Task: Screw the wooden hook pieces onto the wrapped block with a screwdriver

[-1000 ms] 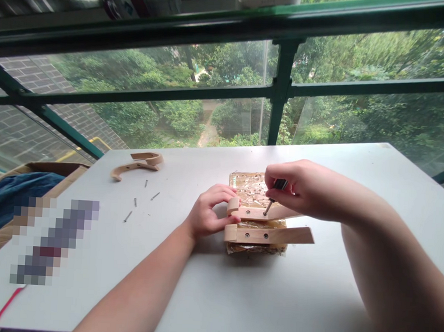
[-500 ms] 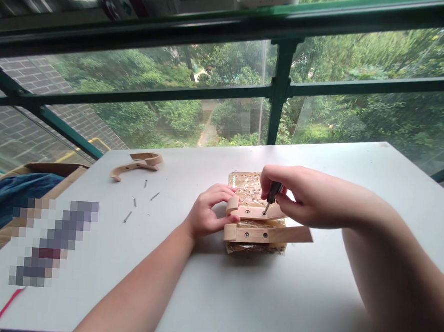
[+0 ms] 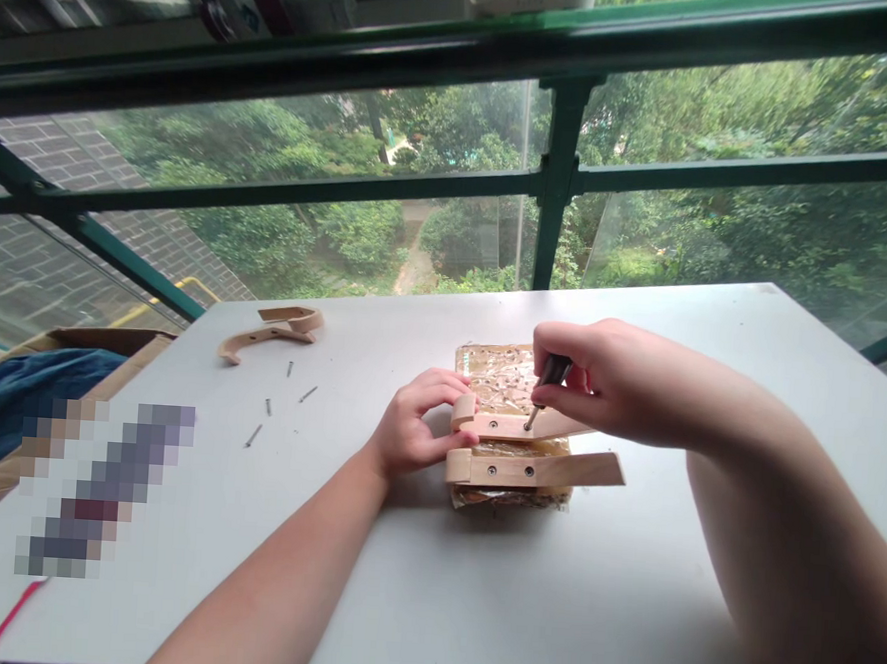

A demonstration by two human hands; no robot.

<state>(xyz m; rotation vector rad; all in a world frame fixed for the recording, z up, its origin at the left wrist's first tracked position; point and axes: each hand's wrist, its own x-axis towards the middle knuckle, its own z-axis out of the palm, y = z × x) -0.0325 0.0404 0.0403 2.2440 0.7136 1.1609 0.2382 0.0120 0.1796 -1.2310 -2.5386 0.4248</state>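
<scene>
Pale wood: a far strip [image 3: 509,427] is lying crosswise on a taped block [image 3: 497,375] toward the middle of the white table [image 3: 644,605], its left end curling upward. Two screw heads are showing along its flat part. A screwdriver [image 3: 556,370], dark-handled, is leaning over the right-hand one, tip meeting the screw [image 3: 527,427].

Right hand [image 3: 621,378]: reaching in from the right, wrist bent, back of hand upward, fingers and thumb wrapping the handle. Left hand [image 3: 423,421]: forearm slanting in from below, fingers extending past the curl on the far side, thumb pressing on the near side, pinching the strip's end.

Block surface is looking brown, shiny and wrinkled, dotted with holes. A near strip [image 3: 510,470] is lying roughly parallel in front, two screws seated, its right end jutting past the block.

Farther left, four loose screws [image 3: 255,436] are lying scattered; beyond them, curved woodwork [image 3: 274,334], one piece or two, cannot tell. Blue cloth [image 3: 42,378] is filling a cardboard box [image 3: 131,345] beside the table.
</scene>
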